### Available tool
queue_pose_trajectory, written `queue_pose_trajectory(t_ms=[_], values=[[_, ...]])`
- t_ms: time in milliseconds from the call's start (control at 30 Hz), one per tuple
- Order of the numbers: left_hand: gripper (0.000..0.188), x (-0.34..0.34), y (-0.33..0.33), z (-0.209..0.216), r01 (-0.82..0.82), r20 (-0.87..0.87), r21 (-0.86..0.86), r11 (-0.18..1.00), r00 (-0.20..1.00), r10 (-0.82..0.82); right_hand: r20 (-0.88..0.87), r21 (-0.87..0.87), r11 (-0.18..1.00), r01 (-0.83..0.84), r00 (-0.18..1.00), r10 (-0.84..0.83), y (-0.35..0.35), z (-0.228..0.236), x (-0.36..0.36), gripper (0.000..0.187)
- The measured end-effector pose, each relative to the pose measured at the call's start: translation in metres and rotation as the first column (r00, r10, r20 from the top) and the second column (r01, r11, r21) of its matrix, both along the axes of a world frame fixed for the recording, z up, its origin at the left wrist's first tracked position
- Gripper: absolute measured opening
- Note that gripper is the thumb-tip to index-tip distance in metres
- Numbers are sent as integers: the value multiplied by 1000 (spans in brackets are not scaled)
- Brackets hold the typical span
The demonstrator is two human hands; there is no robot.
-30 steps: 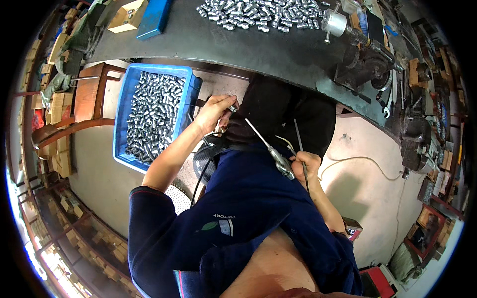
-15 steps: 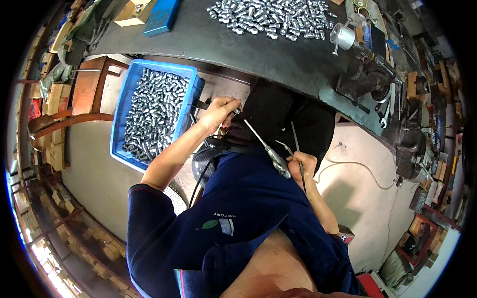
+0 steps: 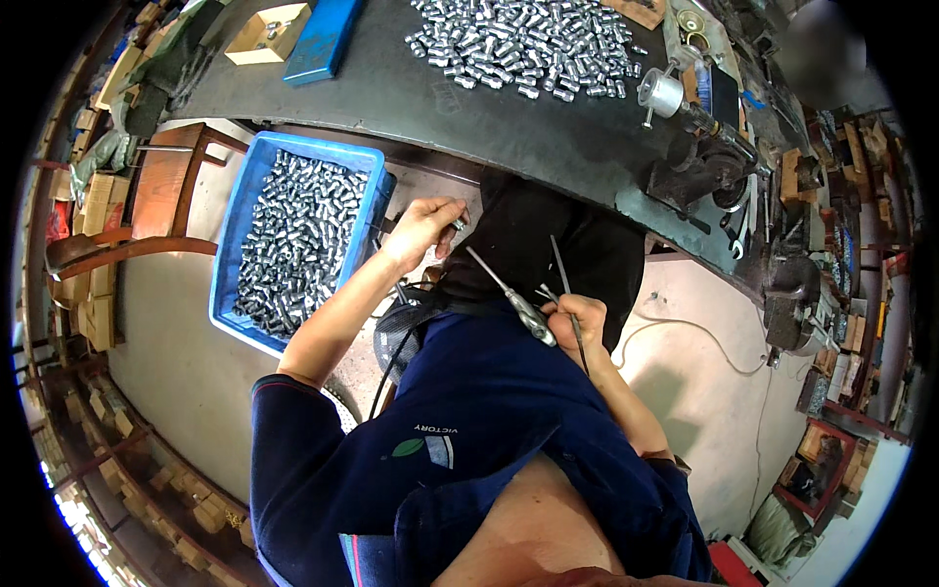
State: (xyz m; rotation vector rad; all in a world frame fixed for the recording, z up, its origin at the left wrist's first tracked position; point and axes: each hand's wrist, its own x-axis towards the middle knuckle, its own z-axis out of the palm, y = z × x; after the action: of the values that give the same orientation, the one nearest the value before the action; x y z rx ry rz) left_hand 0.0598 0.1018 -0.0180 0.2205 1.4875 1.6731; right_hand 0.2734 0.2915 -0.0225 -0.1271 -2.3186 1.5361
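Observation:
My left hand [image 3: 423, 233] is closed, thumb and fingers pinching a small shiny metal fitting [image 3: 459, 224] to the right of the blue bin. Most of that fitting is hidden by the fingers. My right hand [image 3: 579, 319] is wrapped round a slim dark rod like a needle file [image 3: 561, 269], which points up and away over my lap. Just left of this hand, a silver air blow gun [image 3: 523, 313] with a long thin nozzle lies slanted across my lap. Similar metal fittings [image 3: 298, 230] fill the blue plastic bin [image 3: 224, 284].
A dark workbench [image 3: 381, 93] spans the far side, bearing a heap of metal fittings [image 3: 518, 49], a blue box [image 3: 323, 39] and a small open carton [image 3: 256, 51]. A bench vise [image 3: 699, 171] stands at right near wrenches [image 3: 743, 230]. A wooden chair [image 3: 161, 196] is left of the bin.
The whole view has shifted slightly, so the bench and bin appear lower. Both hands keep their grips, with the fitting and the rod still in them.

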Motion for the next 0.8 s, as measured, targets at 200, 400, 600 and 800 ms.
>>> queue_pose_trajectory(t_ms=[200,400,600,800], values=[[21,4,2,47,-53,24,259,964,999,48,-158,96,994,-50,985,65,-14,40,-43,19],[21,28,43,72,-197,221,558,806,972,84,-104,-545,828,-134,990,92,-28,56,-74,24],[18,40,63,68,-327,450,557,763,891,54,-13,-718,690,-91,993,116,-18,45,-81,25],[16,42,63,68,-379,479,428,820,865,150,63,-804,589,-80,974,219,-22,45,-83,30]])
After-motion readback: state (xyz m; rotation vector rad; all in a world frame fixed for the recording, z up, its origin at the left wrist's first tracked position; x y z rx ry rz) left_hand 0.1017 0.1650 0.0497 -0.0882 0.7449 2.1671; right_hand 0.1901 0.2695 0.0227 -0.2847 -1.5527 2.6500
